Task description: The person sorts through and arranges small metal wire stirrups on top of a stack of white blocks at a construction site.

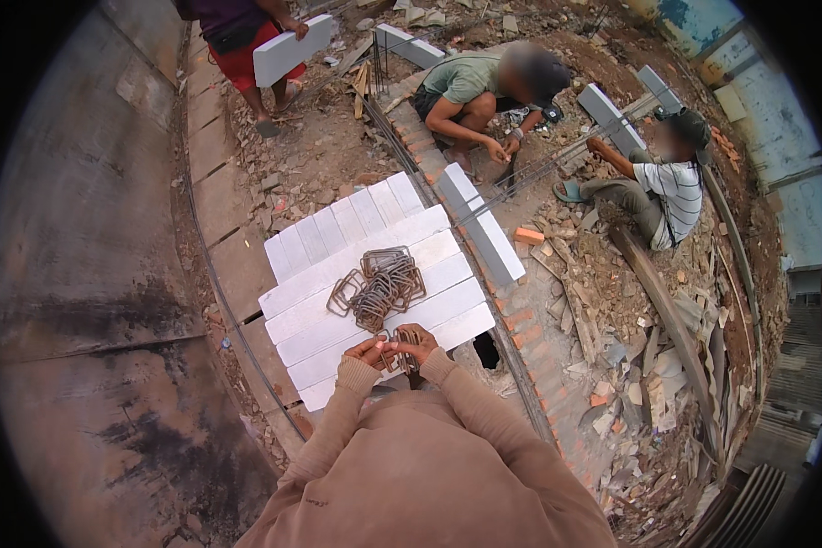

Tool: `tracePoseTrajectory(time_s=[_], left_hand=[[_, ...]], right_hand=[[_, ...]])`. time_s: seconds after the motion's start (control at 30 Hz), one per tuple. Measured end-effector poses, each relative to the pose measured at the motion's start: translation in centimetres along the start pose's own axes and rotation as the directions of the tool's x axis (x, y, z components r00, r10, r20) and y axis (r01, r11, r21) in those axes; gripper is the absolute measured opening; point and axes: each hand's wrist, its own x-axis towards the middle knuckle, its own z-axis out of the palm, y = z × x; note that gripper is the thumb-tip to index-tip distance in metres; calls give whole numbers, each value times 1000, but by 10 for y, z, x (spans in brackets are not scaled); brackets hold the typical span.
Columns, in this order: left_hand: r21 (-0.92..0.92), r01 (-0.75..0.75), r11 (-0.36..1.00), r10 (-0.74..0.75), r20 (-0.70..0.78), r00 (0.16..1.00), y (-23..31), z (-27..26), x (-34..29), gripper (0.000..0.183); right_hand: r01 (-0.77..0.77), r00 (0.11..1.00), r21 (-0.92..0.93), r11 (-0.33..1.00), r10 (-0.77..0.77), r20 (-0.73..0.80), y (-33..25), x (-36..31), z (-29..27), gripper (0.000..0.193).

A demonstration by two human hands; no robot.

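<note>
Both forearms in from lower edge, tan sleeves, bent inward so hands meet at near edge of white block stack (447, 274)

Left hand (368, 351) w/ fingers curled shut on small bundle of bent wire stirrups (402, 352), knuckles up, thumb side twd centre. Right hand (419, 342) clamped on same bundle from other side, fingers wrapped over top; hands almost touching

Bundle: thin rusty-brown steel bent into rectangular loops, upright betw. the hands, lower ends hidden by sleeves

Just beyond, loose pile of same stirrups (380, 286) lying flat on the blocks, loops overlapping, one off to left side of heap

Blocks pale, smooth, long rectangles laid side by side in two layers

Ground around: red brick course, rubble, broken timber bits. Grey concrete slab at left, stained dark

Two other people crouched further back at long rebar (539, 169); third standing, carrying white block (288, 50)
</note>
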Motion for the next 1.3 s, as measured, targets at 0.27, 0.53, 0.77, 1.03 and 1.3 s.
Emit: tracePoseTrajectory(time_s=[0.27, 0.53, 0.77, 1.03, 1.3], left_hand=[[-68, 168, 983, -168, 12, 986, -9, -4, 21, 38], [-209, 261, 942, -251, 72, 965, -6, 13, 20, 39], [116, 186, 976, -187, -2, 982, -6, 17, 29, 46], [701, 235, 673, 198, -477, 856, -21, -39, 86, 49], [948, 261, 181, 444, -315, 839, -17, 3, 97, 43]], right_hand=[[-93, 995, 191, 977, 86, 44, -8, -9, 13, 52], [-178, 976, 333, 926, 123, 178, -12, -6, 5, 56], [-63, 998, 169, 984, 67, -20, 13, 4, -36, 47], [-353, 913, 475, 806, 408, -15, -27, -24, -38, 44], [-278, 876, 499, 821, 430, -219, -11, -25, -58, 40]])
